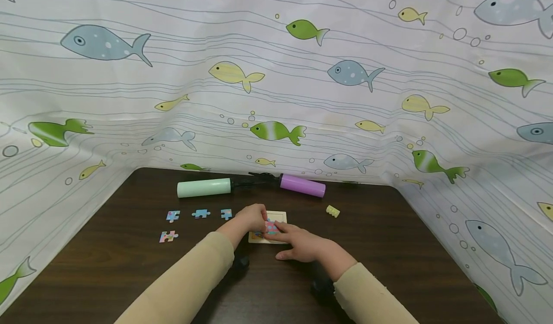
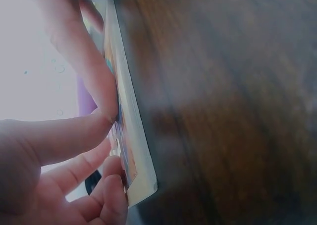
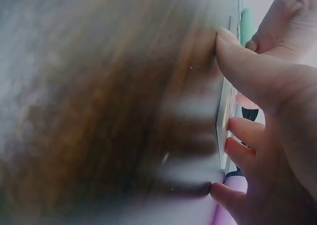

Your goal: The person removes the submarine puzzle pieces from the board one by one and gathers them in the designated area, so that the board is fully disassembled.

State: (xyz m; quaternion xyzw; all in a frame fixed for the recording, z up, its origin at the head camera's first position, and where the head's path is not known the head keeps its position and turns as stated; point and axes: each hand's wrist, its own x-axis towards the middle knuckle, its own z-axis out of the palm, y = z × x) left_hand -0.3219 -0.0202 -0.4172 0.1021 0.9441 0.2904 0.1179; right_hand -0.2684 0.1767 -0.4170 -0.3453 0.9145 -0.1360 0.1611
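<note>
A small jigsaw board (image 1: 279, 215) with a pale rim lies flat on the table, and pink and blue puzzle pieces (image 1: 271, 227) show inside it. My left hand (image 1: 251, 217) reaches over the board's left side with fingers curled down, pinching a puzzle piece against the board; most of that piece is hidden. From the right, my right hand (image 1: 302, 244) rests on the board's front right part with fairly straight fingers. In the right wrist view, fingertips (image 3: 237, 148) touch the board's edge (image 3: 224, 121). Both hands nearly meet over the board.
Several loose jigsaw pieces (image 1: 201, 213) lie left of the board on the dark table (image 1: 389, 266). A pale yellow toy brick (image 1: 332, 211) sits to the right. Behind are a mint-green cylinder (image 1: 204, 188) and a purple cylinder (image 1: 303, 185), before a fish-print curtain (image 1: 276, 98).
</note>
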